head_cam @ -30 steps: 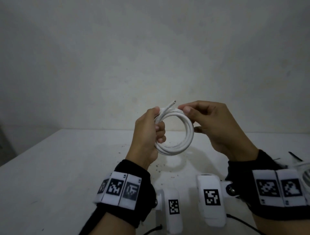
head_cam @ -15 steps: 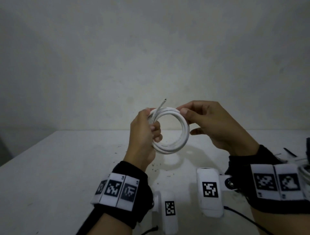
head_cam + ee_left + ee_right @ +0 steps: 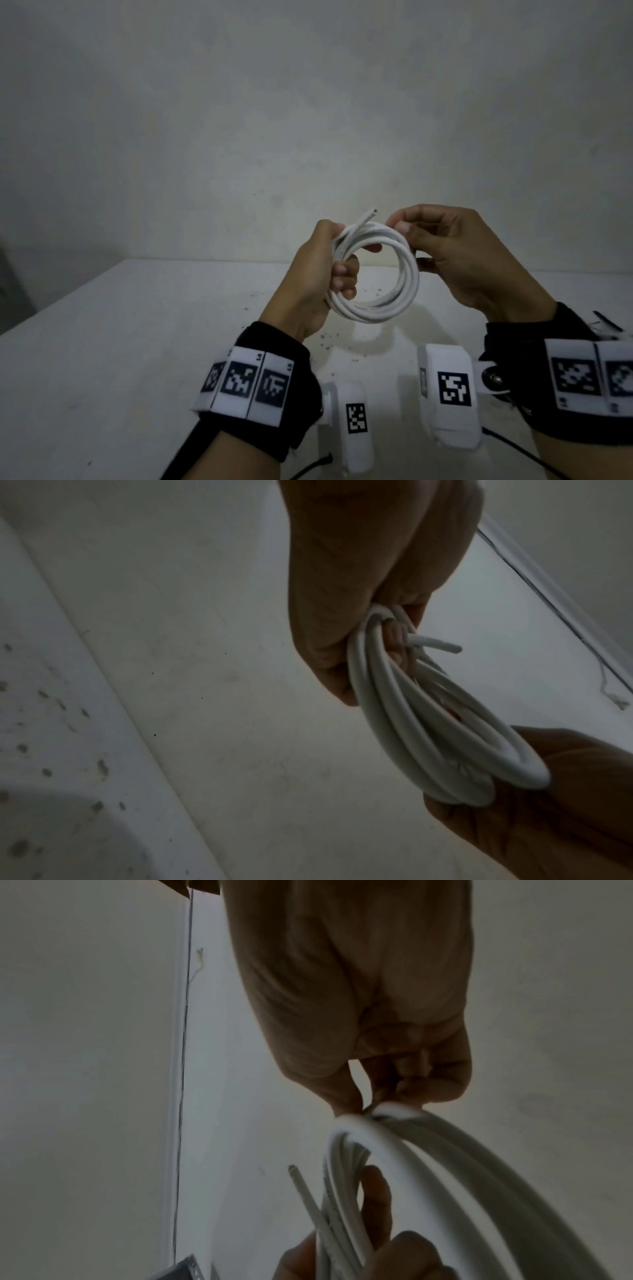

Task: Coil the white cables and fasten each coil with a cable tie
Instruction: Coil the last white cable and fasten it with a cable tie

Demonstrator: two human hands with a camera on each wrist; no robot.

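Note:
A white cable wound into a round coil point(image 3: 383, 305) is held up in the air above the white table point(image 3: 120, 342). My left hand point(image 3: 329, 270) grips the coil's left side with fingers curled through the loop. A cut cable end point(image 3: 474, 213) pokes up beside that hand. My right hand point(image 3: 404, 229) pinches the coil's upper right with thumb and forefinger. The left wrist view shows the coil point(image 3: 428, 737) edge-on, and the right wrist view has the coil point(image 3: 445, 1164) under the pinching fingertips point(image 3: 428, 1091). No cable tie is on the coil.
Dark specks point(image 3: 329, 339) dot the table under the coil. At the far right edge of the table lie more white cable and thin dark strips point(image 3: 608, 325), partly cut off. A bare wall point(image 3: 308, 120) stands close behind the table.
Both hands drifted slightly left then back toward the middle with the coil. The right thumb and forefinger have shifted along the top of the coil; the left hand's grip is unchanged.

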